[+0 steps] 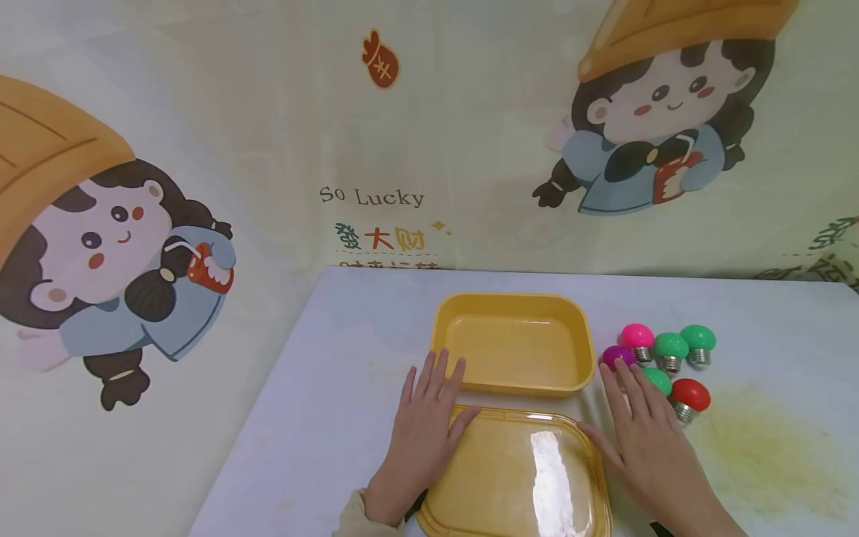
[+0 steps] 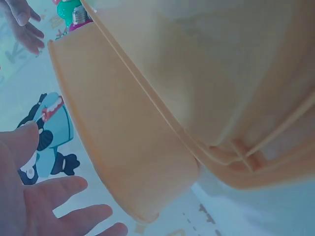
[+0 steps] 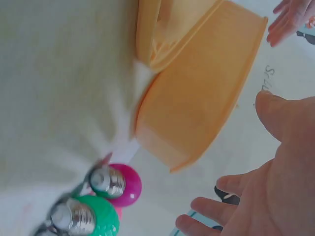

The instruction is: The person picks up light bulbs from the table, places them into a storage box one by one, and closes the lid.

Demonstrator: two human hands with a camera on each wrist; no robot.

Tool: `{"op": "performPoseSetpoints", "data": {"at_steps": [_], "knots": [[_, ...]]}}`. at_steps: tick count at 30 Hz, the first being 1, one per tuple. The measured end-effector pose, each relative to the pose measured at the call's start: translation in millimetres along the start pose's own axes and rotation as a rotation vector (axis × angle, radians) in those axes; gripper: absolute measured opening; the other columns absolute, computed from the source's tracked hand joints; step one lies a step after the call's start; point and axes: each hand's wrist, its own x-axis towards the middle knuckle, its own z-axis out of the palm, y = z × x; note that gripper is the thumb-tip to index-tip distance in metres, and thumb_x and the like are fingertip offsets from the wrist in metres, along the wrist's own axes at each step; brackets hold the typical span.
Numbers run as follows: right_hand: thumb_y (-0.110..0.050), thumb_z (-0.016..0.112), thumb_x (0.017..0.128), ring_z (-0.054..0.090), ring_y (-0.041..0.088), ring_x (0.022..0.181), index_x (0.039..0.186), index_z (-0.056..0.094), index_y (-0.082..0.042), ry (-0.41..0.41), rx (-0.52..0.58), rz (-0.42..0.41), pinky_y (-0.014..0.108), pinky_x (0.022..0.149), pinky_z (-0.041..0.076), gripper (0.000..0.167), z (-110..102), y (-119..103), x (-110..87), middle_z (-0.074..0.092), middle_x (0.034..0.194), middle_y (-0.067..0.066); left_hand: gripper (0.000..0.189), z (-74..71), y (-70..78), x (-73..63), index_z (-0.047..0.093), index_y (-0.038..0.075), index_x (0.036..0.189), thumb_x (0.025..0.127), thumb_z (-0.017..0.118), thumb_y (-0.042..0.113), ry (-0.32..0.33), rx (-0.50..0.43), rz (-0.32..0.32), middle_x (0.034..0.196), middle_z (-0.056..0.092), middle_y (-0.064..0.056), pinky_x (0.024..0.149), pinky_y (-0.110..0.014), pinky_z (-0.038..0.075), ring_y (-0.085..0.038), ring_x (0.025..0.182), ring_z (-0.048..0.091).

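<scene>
We see left hand [image 1: 424, 436] and right hand [image 1: 652, 446], fingers extended, gripping nothing, near a yellow container [image 1: 513, 339] toward the table [image 1: 322, 388]'s far edge; a careless right-hand brush could, we judge, send loose light bulbs [image 1: 671, 345] rolling.

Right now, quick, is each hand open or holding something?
Left hand: open, fingers spread, holding nothing.
Right hand: open too, fingers stretched out, holding nothing.

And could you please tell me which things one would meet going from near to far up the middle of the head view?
Flat yellow lid → open yellow box → patterned backdrop.
</scene>
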Motion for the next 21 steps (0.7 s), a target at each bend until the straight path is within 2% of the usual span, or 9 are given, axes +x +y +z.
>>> {"op": "performPoseSetpoints", "data": {"at_steps": [5,8,11,15,19,21], "knots": [[-0.046,0.066,0.09,0.029,0.047,0.137,0.156,0.023,-0.003,0.029,0.02,-0.003,0.062,0.119,0.017,0.09,-4,12,2.3,0.03,0.154,0.026,0.064,-0.1,-2.8,4.6,0.036,0.016,0.154,0.102,0.046,0.051,0.033,-0.043,0.008,0.16,0.031,-0.013,0.119,-0.052,0.028,-0.03,0.148,0.028],[-0.047,0.066,0.09,0.03,0.049,0.134,0.154,0.025,0.001,0.02,0.012,0.014,0.062,0.119,0.016,0.089,-8,18,3.2,0.03,0.152,0.029,0.062,-0.6,-4.7,6.8,0.038,0.015,0.153,0.101,0.05,0.047,0.053,-0.059,0.011,0.158,0.034,-0.014,0.118,-0.05,0.031,-0.03,0.146,0.033],[-0.047,0.065,0.092,0.031,0.051,0.132,0.153,0.026,0.003,0.042,0.022,0.004,0.056,0.123,0.01,0.087,-10,27,4.0,0.032,0.149,0.031,0.061,-2.8,-6.0,8.7,0.041,0.014,0.151,0.101,0.053,0.045,0.073,-0.065,0.013,0.156,0.038,-0.014,0.116,-0.048,0.034,-0.028,0.143,0.037],[-0.042,0.064,0.094,0.027,0.053,0.135,0.153,0.024,0.005,0.056,0.075,0.011,0.053,0.124,0.004,0.085,-11,36,2.9,0.03,0.148,0.035,0.058,-5.1,-7.0,10.7,0.046,0.012,0.148,0.1,0.057,0.043,0.125,-0.086,0.032,0.151,0.044,-0.013,0.112,-0.048,0.039,-0.028,0.138,0.043],[-0.038,0.065,0.094,0.023,0.054,0.136,0.153,0.021,0.007,0.022,0.1,0.062,0.056,0.122,0.004,0.086,-14,39,1.7,0.025,0.149,0.037,0.056,-3.1,-10.1,13.5,0.049,0.012,0.146,0.099,0.06,0.04,0.161,-0.115,0.049,0.148,0.047,-0.014,0.109,-0.048,0.042,-0.029,0.135,0.046],[-0.038,0.066,0.093,0.025,0.054,0.134,0.152,0.021,0.009,0.008,0.088,0.088,0.061,0.119,0.01,0.088,-15,41,2.1,0.026,0.148,0.037,0.056,-2.8,-11.6,15.2,0.049,0.012,0.146,0.098,0.061,0.039,0.16,-0.151,0.043,0.148,0.048,-0.014,0.109,-0.049,0.042,-0.029,0.134,0.047]]}}
